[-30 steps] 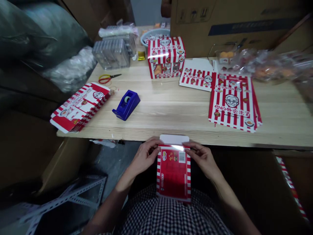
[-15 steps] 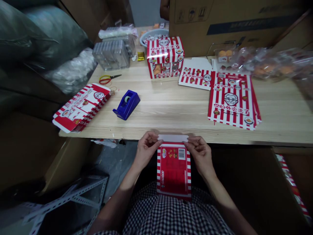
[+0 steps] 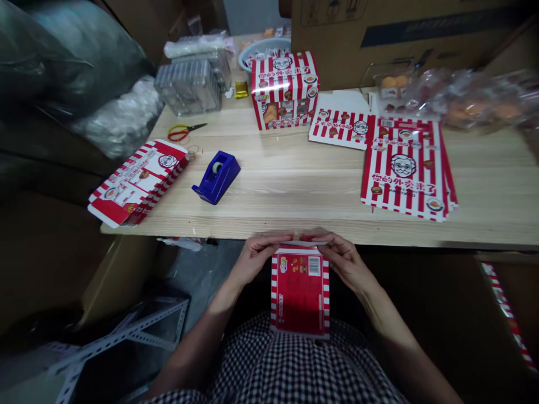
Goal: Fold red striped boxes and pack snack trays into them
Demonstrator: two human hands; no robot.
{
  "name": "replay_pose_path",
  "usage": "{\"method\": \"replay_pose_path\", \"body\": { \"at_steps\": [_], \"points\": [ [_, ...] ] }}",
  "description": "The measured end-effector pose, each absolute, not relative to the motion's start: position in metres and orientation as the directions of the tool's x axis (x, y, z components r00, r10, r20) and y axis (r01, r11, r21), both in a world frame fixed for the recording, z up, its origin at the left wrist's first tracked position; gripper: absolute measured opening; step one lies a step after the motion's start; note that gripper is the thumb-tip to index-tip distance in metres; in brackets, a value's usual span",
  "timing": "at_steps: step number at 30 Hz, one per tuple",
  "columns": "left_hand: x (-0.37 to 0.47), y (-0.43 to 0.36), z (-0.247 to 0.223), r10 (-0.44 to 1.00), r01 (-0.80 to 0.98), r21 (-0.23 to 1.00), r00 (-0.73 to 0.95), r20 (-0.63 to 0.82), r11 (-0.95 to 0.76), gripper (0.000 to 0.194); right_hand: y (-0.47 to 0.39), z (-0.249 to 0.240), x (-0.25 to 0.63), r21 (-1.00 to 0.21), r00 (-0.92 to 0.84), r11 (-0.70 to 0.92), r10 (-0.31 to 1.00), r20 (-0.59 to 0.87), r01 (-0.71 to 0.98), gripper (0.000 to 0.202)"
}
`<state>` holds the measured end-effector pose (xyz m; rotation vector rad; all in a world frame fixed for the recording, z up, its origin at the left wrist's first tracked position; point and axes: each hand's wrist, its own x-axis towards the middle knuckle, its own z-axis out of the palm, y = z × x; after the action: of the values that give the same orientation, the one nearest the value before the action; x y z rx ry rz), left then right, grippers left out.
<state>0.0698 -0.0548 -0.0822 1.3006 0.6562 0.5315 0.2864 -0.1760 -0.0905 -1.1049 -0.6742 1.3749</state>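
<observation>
A red-and-white striped cardboard box (image 3: 300,294) lies against my lap below the table edge, its printed red panel with a barcode facing up. My left hand (image 3: 255,256) grips the far left corner, thumb near the panel and fingers along the white end flap. At the far right corner my right hand (image 3: 340,255) holds the same box in a like way. The flap is seen nearly edge-on between both sets of fingers. Beyond the hands, a blue tape dispenser (image 3: 217,177) stands on the table.
Flattened striped boxes lie in a stack (image 3: 406,174) on the right and another stack (image 3: 137,182) on the left. Scissors (image 3: 185,132), a made-up box (image 3: 285,90), clear plastic cases (image 3: 187,87) and bagged toy food (image 3: 467,104) sit farther back on the wooden table (image 3: 286,185).
My fingers have moved inward along the white end flap, and the flap has tilted from facing up to nearly edge-on. The box stays on my lap.
</observation>
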Motion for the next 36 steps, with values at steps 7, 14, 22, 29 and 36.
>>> {"method": "replay_pose_path", "body": {
  "at_steps": [7, 14, 22, 29, 36],
  "points": [
    [0.069, -0.053, -0.085, 0.688, 0.032, 0.995, 0.720, -0.089, 0.096, 0.023, -0.178, -0.094, 0.289, -0.952, 0.181, -0.104, 0.970, -0.161, -0.289, 0.014],
    [0.069, -0.046, -0.070, 0.574, 0.097, 0.982, 0.801, -0.172, 0.160, 0.029, -0.171, -0.082, 0.294, -0.946, 0.083, -0.209, 0.968, -0.236, -0.249, 0.032],
    [0.073, -0.045, -0.069, 0.610, 0.022, 0.999, 0.792, -0.036, 0.031, 0.026, -0.166, -0.087, 0.281, -0.985, 0.155, -0.039, 0.986, -0.066, -0.170, 0.019],
    [0.064, -0.046, -0.070, 0.536, -0.010, 0.998, 0.844, -0.023, 0.058, 0.022, -0.173, -0.070, 0.298, -0.993, -0.051, -0.084, 0.996, -0.080, -0.087, 0.017],
    [0.075, -0.041, -0.050, 0.578, 0.093, 0.976, 0.793, -0.191, 0.195, 0.020, -0.170, -0.047, 0.295, -0.930, 0.037, -0.234, 0.966, -0.255, -0.283, 0.035]
  ]
}}
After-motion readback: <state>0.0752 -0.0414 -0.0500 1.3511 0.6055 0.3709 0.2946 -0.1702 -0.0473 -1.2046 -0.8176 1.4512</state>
